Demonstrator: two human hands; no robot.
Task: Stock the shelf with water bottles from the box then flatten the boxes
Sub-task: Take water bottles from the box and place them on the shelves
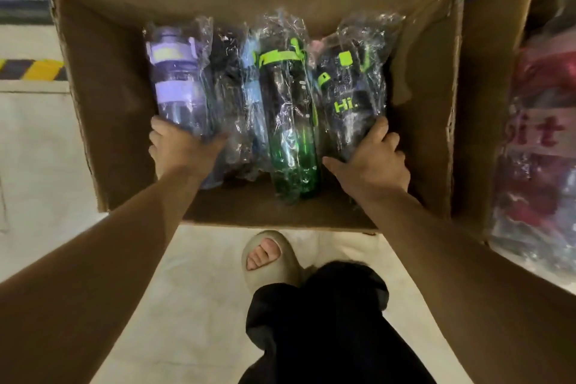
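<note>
An open cardboard box [103, 97] stands on the floor in front of me. Several plastic-wrapped water bottles lie side by side in it. At the left lies a purple bottle [177, 84], and my left hand [177, 146] grips its lower end. A blue and black bottle [246, 93] and a green bottle [290, 121] lie in the middle. At the right is a dark bottle [349, 103] with green "Hi." lettering; my right hand [371, 159] grips its lower end.
A second cardboard box [486, 121] with wrapped red and pink goods [539, 150] stands at the right. Packaged goods line the top edge. My foot in a beige slipper [271, 256] stands on the pale tiled floor. Yellow-black hazard tape [31, 69] marks the floor at left.
</note>
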